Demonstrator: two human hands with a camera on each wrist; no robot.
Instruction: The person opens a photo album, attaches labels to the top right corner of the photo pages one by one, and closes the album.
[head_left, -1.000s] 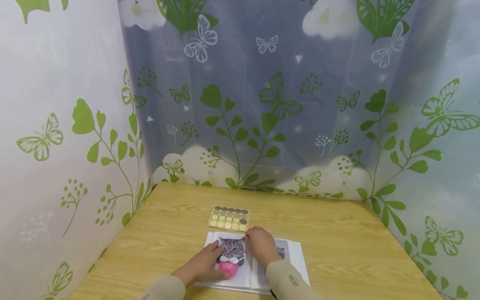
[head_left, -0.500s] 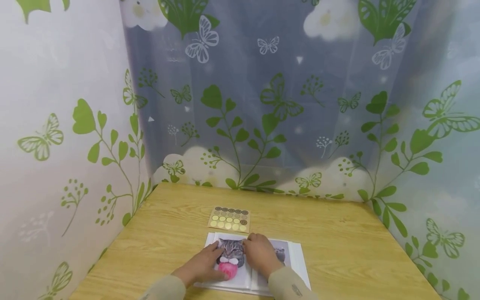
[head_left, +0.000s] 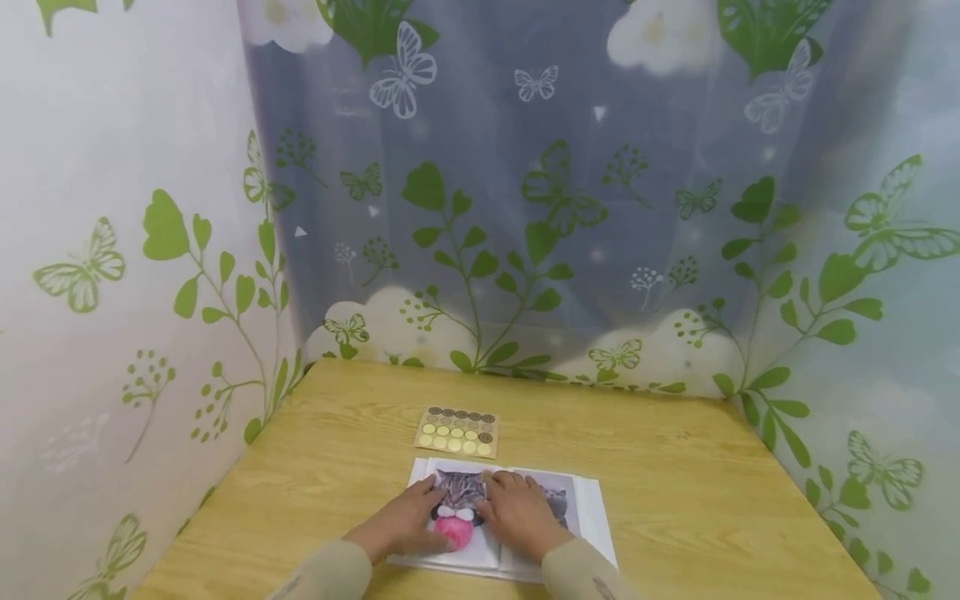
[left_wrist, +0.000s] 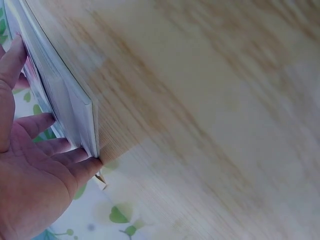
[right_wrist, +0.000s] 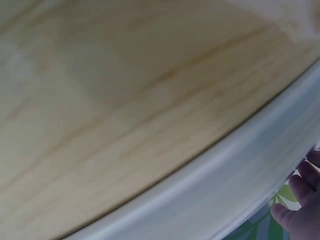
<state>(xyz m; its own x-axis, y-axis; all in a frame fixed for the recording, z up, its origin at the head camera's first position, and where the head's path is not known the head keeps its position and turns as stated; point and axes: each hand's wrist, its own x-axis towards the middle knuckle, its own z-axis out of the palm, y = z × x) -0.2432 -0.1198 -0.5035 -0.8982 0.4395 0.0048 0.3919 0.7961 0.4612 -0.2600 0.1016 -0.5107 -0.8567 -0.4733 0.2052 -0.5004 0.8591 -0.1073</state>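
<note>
An open white album (head_left: pixel 596 521) lies on the wooden table (head_left: pixel 697 483), showing a grey cat picture (head_left: pixel 459 487) with a pink ball on its left page. My left hand (head_left: pixel 408 518) lies flat on that page, fingers straight, beside the pink ball. My right hand (head_left: pixel 517 508) presses flat on the middle of the album, its fingers over the fold. In the left wrist view the left hand (left_wrist: pixel 30 165) touches the album's edge (left_wrist: pixel 67 100). The right wrist view shows only a few fingertips (right_wrist: pixel 306 192) past the album's edge (right_wrist: pixel 225 187).
A tan sticker sheet (head_left: pixel 457 432) with rows of round yellow and brown dots lies just beyond the album. Curtains printed with green leaves and butterflies (head_left: pixel 525 208) close in the table on the left, back and right.
My right hand has slid back along the page from the album's far edge toward me. The left hand has stayed on the left page.
</note>
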